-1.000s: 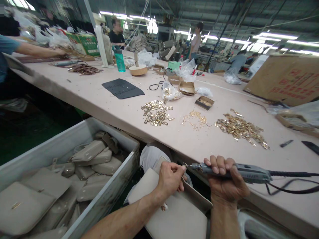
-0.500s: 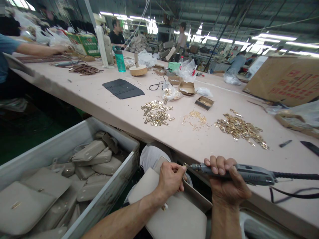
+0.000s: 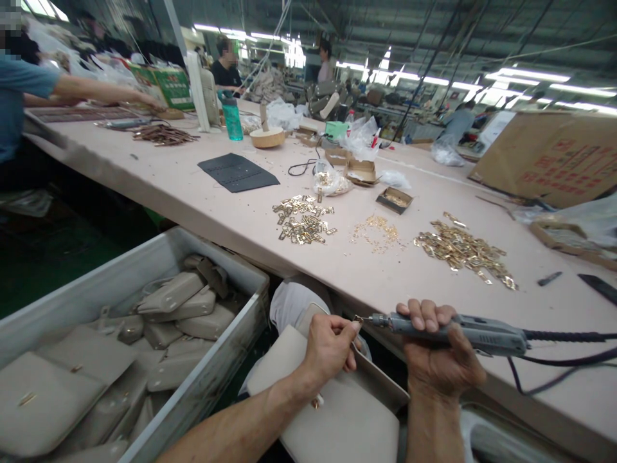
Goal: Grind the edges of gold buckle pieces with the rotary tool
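Observation:
My right hand (image 3: pixel 441 357) is wrapped round a grey electric screwdriver (image 3: pixel 463 328) held level, its tip pointing left. My left hand (image 3: pixel 330 347) pinches a small gold metal fitting (image 3: pixel 358 318) right at that tip. Both hands hover over a beige leather bag (image 3: pixel 337 411) lying on my lap, just below the near edge of the pink worktable (image 3: pixel 216 199). The tool's black cord (image 3: pixel 569 360) runs off to the right.
Piles of gold fittings (image 3: pixel 303 220) (image 3: pixel 463 251) and small screws (image 3: pixel 378 229) lie on the table. A grey bin (image 3: pixel 159 257) at the left holds several beige bags. A cardboard box (image 3: pixel 549 154) stands far right. Other people work at the far left and back.
My hands have hardly moved; the screwdriver's cord has swung a little. The person at the far left has reached further along the table, and someone in the background has walked left.

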Demonstrator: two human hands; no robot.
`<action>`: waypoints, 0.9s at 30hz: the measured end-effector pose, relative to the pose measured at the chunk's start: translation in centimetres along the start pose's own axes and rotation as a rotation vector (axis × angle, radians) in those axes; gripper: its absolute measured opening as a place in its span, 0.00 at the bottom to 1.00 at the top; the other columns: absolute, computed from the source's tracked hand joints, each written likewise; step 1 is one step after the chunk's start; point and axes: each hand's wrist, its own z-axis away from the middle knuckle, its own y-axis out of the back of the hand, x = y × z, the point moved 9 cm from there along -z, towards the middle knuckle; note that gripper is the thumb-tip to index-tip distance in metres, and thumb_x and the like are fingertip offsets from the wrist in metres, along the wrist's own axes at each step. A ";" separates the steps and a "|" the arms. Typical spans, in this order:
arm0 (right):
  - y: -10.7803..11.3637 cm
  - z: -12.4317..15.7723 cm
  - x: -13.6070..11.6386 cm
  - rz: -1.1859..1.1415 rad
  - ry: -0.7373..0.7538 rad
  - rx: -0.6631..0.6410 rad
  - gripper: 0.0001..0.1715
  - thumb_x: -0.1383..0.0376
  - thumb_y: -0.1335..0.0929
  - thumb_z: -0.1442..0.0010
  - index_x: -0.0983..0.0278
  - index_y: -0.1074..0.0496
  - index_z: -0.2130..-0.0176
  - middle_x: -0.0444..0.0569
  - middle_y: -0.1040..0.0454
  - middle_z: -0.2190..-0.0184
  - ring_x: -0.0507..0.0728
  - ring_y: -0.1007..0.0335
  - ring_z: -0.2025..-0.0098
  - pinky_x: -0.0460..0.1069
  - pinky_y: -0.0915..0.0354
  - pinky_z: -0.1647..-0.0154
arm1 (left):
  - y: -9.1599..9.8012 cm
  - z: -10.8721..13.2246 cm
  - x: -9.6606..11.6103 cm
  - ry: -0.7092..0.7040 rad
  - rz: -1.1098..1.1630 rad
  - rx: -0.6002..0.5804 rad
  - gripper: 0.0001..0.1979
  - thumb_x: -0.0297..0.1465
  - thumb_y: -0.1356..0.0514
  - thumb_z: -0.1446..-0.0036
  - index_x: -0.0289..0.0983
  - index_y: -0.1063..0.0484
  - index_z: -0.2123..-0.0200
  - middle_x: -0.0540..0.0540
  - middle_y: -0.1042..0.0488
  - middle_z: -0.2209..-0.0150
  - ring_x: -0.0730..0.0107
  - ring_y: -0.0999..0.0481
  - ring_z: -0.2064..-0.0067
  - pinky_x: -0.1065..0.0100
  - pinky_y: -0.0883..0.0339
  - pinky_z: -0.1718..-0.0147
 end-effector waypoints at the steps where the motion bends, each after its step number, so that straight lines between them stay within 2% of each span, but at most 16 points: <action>1: 0.1 0.0 0.1 -0.001 -0.004 0.001 0.11 0.61 0.27 0.45 0.62 0.32 0.67 0.41 0.46 0.73 0.52 0.43 0.68 0.55 0.34 0.54 | 0.0 0.0 0.1 -0.001 0.001 0.002 0.20 0.41 0.38 0.40 0.32 0.24 0.77 0.49 0.31 0.89 0.74 0.36 0.91 0.76 0.41 0.91; 6: -0.1 0.3 0.3 -0.006 -0.024 0.008 0.11 0.61 0.27 0.45 0.63 0.31 0.67 0.41 0.45 0.73 0.52 0.42 0.68 0.54 0.33 0.54 | 0.0 0.0 0.1 -0.004 -0.007 0.009 0.20 0.41 0.38 0.40 0.32 0.24 0.77 0.49 0.31 0.89 0.74 0.36 0.91 0.75 0.41 0.91; 9: 0.4 -0.1 -0.1 -0.024 -0.005 0.068 0.11 0.63 0.26 0.46 0.64 0.31 0.66 0.41 0.43 0.72 0.51 0.40 0.67 0.54 0.31 0.54 | 0.1 -0.3 -0.4 0.010 0.001 0.009 0.21 0.43 0.37 0.40 0.32 0.23 0.76 0.48 0.30 0.89 0.74 0.36 0.90 0.75 0.41 0.90; 11: 1.5 -1.3 -0.6 -0.038 0.006 0.146 0.11 0.65 0.26 0.47 0.64 0.32 0.66 0.41 0.41 0.70 0.51 0.38 0.66 0.54 0.30 0.55 | 0.1 -0.5 -0.6 0.018 0.002 0.004 0.22 0.45 0.37 0.41 0.32 0.23 0.76 0.48 0.30 0.89 0.74 0.36 0.90 0.75 0.42 0.90; 14: 4.5 -4.6 -1.3 0.008 -0.030 0.291 0.14 0.66 0.26 0.48 0.64 0.36 0.69 0.41 0.39 0.71 0.51 0.36 0.68 0.55 0.28 0.57 | 0.0 -0.7 -0.6 0.024 -0.003 -0.004 0.25 0.49 0.37 0.42 0.32 0.24 0.76 0.48 0.31 0.90 0.75 0.37 0.90 0.76 0.44 0.90; 18: 8.7 -10.4 -2.7 0.346 -0.119 0.413 0.19 0.65 0.25 0.54 0.63 0.38 0.66 0.41 0.35 0.71 0.54 0.31 0.69 0.62 0.24 0.58 | 0.0 -0.8 -0.7 0.018 -0.031 -0.009 0.25 0.50 0.37 0.42 0.32 0.24 0.75 0.49 0.32 0.90 0.75 0.38 0.91 0.76 0.45 0.90; 20: 9.9 -12.9 -3.7 0.494 -0.088 0.440 0.23 0.67 0.25 0.58 0.62 0.39 0.66 0.42 0.33 0.70 0.56 0.30 0.69 0.62 0.24 0.63 | 0.1 -1.0 -1.0 0.002 -0.033 -0.013 0.26 0.50 0.37 0.41 0.31 0.23 0.74 0.48 0.31 0.90 0.75 0.38 0.90 0.76 0.44 0.90; 23: 10.3 -14.9 -5.2 0.642 0.046 0.466 0.27 0.69 0.23 0.63 0.62 0.37 0.65 0.43 0.31 0.69 0.56 0.30 0.68 0.55 0.26 0.69 | 0.2 -1.4 -1.6 0.001 -0.031 -0.015 0.26 0.51 0.38 0.41 0.31 0.23 0.74 0.48 0.31 0.90 0.74 0.37 0.90 0.76 0.45 0.90; 27: 8.9 -15.2 -6.3 0.875 0.195 0.417 0.26 0.67 0.19 0.62 0.64 0.30 0.65 0.45 0.28 0.68 0.54 0.33 0.68 0.48 0.31 0.71 | 0.1 -1.5 -1.8 0.007 -0.040 -0.029 0.28 0.54 0.38 0.42 0.32 0.23 0.73 0.48 0.31 0.90 0.74 0.37 0.90 0.75 0.45 0.90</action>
